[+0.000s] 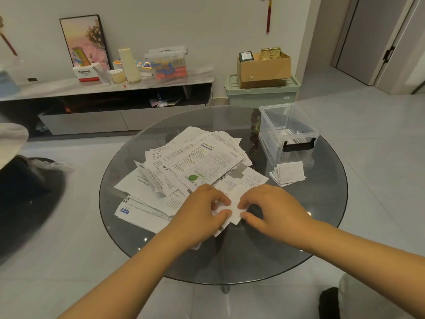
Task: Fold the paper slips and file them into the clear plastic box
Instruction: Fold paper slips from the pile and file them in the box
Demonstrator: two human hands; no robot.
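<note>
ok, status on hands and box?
Left hand and right hand pinch white paper slip. Clear plastic box open, partly filled. Nothing blocking.

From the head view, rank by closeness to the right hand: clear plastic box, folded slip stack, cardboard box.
From the right hand:
1. Folded slip stack, on the glass just beyond it.
2. Clear plastic box, behind the stack at the table's right edge.
3. Cardboard box, off the table, by the wall.

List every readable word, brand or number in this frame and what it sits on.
"Panasonic": white and red box on the sideboard.
"HYLO": blue label on a leaflet at the pile's near left.
Sheets in the pile: print too small to read.
Carton, far tub: labels blurred.
</note>
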